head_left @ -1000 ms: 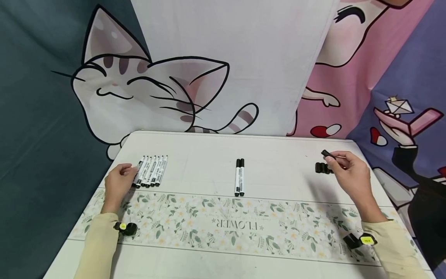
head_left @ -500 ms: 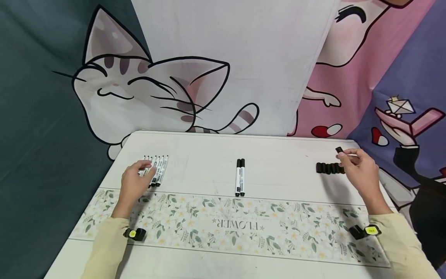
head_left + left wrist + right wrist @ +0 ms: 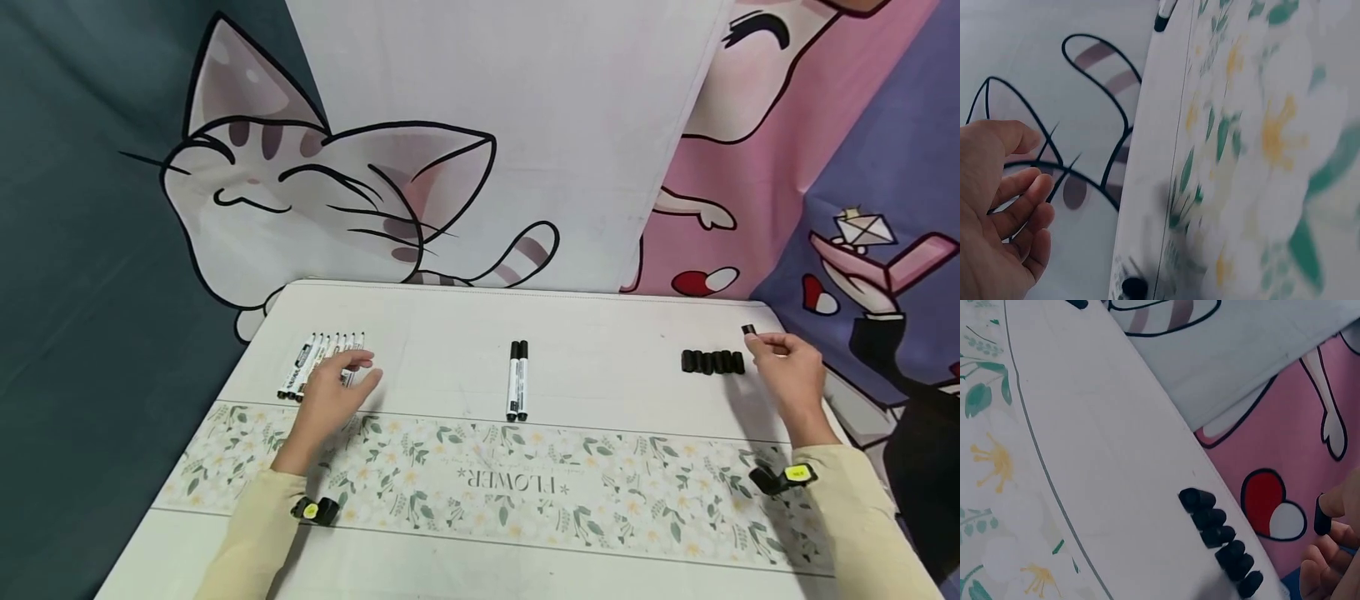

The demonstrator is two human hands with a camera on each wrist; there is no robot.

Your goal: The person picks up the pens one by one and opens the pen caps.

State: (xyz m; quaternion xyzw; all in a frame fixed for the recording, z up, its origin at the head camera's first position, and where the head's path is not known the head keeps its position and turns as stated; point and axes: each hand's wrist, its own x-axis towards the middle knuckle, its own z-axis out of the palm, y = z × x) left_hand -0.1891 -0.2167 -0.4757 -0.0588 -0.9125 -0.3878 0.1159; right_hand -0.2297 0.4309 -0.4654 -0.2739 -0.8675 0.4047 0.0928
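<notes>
My right hand (image 3: 791,382) pinches a black marker cap (image 3: 748,330) between thumb and fingertips, raised beyond the right end of a row of several black caps (image 3: 712,362). In the right wrist view that held cap (image 3: 1322,515) stands upright at the fingertips. Over at the left, my left hand (image 3: 330,396) hovers above several uncapped whiteboard markers (image 3: 302,365), lying side by side with tips away from me. Its fingers are loosely bent with a gap to the thumb, and nothing is between them. The hand covers the lower right part of these markers.
Two capped whiteboard markers (image 3: 517,381) lie side by side mid-table. A flower-patterned band (image 3: 510,483) runs across the white tabletop (image 3: 435,333). Behind the table's far edge hangs a cartoon-printed cloth (image 3: 570,150).
My left hand has moved right across the uncapped markers, uncovering those at the left. My right hand has moved right with the cap, so the whole row of caps now shows.
</notes>
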